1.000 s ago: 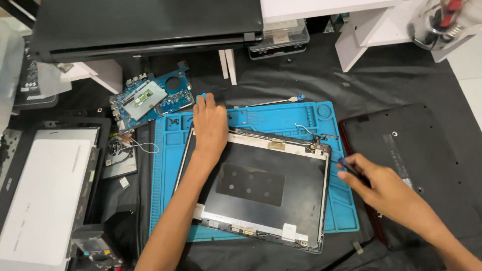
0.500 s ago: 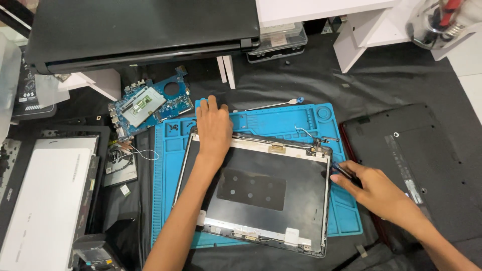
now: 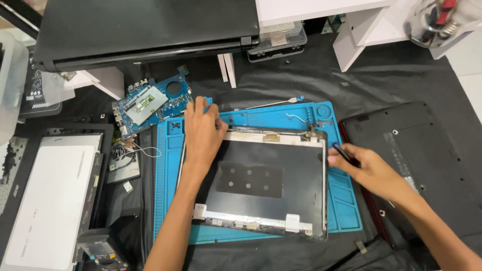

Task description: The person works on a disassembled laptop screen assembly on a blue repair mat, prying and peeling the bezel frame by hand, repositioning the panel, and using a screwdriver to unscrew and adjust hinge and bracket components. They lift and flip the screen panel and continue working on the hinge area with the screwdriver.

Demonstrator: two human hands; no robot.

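At far left, a detached white laptop display panel [image 3: 52, 195] lies flat on the black-draped desk [image 3: 281, 83], with a blue rectangular circuit board [image 3: 150, 103] just above and to its right. The left hand [image 3: 201, 133] rests palm-down, its fingers [image 3: 198, 108] loosely spread, on the upper left corner of the dark grey laptop lid shell [image 3: 266, 183], which lies inside-up in the middle of a bright blue silicone repair mat [image 3: 344, 200]. A thin silver metal spudger [image 3: 276, 104] lies on the mat's top edge. The right hand [image 3: 369, 170] is at the shell's right edge, its fingers pinching a small dark pry tool [image 3: 341, 150] against that side. Farther right, a black laptop base [image 3: 427, 165] lies underside-up, partly beneath the right forearm.
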